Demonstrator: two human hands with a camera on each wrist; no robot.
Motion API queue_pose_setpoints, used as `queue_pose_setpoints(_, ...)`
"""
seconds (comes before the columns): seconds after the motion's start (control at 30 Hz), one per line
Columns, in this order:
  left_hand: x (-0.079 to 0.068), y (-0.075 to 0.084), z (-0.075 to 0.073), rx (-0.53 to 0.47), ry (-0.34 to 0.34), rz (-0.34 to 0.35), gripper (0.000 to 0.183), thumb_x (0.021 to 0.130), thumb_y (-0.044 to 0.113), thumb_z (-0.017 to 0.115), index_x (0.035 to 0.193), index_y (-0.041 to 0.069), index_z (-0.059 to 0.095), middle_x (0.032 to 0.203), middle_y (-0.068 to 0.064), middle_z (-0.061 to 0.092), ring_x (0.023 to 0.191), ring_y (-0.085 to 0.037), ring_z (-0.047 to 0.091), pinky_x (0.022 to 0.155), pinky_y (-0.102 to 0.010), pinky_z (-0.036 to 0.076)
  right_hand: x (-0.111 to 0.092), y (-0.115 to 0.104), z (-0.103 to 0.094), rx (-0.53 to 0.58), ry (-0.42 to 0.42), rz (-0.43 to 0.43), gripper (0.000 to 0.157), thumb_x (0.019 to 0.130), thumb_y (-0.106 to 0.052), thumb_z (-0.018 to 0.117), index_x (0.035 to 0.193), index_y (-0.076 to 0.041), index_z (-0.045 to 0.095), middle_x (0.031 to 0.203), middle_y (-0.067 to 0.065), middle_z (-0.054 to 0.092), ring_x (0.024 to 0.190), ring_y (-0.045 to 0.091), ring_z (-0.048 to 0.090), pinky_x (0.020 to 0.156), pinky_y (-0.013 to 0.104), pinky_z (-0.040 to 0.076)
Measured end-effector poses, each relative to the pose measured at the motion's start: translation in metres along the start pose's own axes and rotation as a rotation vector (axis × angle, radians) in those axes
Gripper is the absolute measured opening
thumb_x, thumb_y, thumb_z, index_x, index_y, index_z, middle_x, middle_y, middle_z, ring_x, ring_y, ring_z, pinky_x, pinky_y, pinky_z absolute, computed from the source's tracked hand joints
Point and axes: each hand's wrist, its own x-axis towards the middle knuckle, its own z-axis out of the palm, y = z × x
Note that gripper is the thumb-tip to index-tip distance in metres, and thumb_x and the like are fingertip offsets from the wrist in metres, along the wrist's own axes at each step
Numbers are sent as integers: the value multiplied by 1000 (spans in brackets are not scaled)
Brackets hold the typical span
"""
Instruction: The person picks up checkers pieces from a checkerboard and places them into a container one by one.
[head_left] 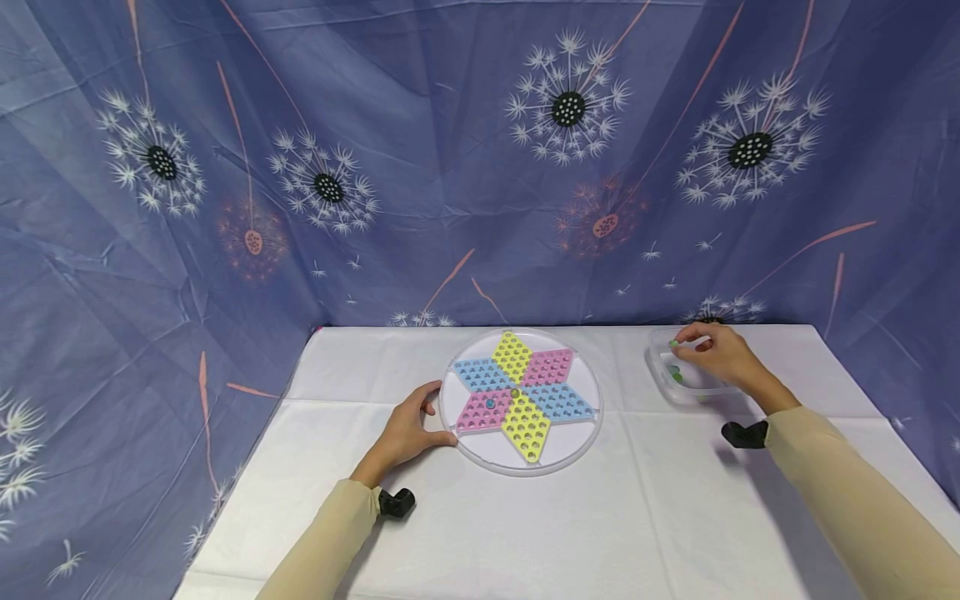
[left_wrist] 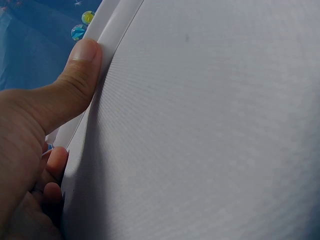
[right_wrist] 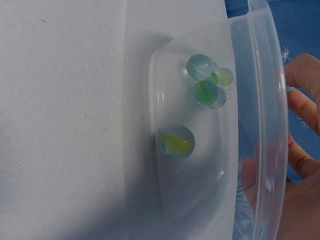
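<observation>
A round white Chinese checkers board (head_left: 572,433) with a yellow, pink and blue star lies mid-table. It bears a blue marble (head_left: 490,403) in the pink area and a yellowish marble (head_left: 515,393) near the centre. My left hand (head_left: 407,431) holds the board's left rim, thumb and fingers spread along it; the left wrist view shows the thumb (left_wrist: 80,70) on the rim. Over a clear plastic box (head_left: 654,367), my right hand (head_left: 720,354) pinches a green marble (head_left: 673,342). Several marbles lie in the box, among them a yellow-streaked marble (right_wrist: 178,142) and a green-streaked marble (right_wrist: 206,92).
A white cloth (head_left: 555,533) covers the table. Blue dandelion-print fabric (head_left: 450,167) hangs behind it and along the left and right sides. The box stands at the back right, apart from the board. Black wrist cameras (head_left: 397,502) sit under both wrists.
</observation>
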Motion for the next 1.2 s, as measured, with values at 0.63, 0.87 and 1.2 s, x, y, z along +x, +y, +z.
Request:
queue_pose_setpoints(0.63, -2, 2, -2, 10, 3, 2, 105, 69, 30, 98, 156, 9, 42, 99, -1, 54, 90, -19, 48, 88, -39, 38, -2, -2, 2, -1, 52, -14, 58, 98, -45, 69, 140, -6, 58, 131, 27, 55, 108, 42, 57, 84, 55, 49)
queue_pose_setpoints(0.87, -2, 2, -1, 1, 3, 1, 106, 69, 31, 98, 156, 9, 42, 99, -1, 54, 90, -18, 48, 88, -39, 38, -3, -1, 3, -6, 57, -13, 57, 98, -45, 69, 138, -7, 60, 131, 27, 56, 108, 41, 58, 82, 49, 49)
queue_pose_setpoints(1.2, -1, 1, 0, -2, 6, 5, 106, 68, 31, 98, 155, 9, 43, 99, -1, 54, 89, -18, 49, 88, -39, 38, -3, -1, 2, -9, 67, -10, 55, 97, -45, 69, 137, -8, 61, 130, 25, 57, 107, 40, 58, 80, 46, 49)
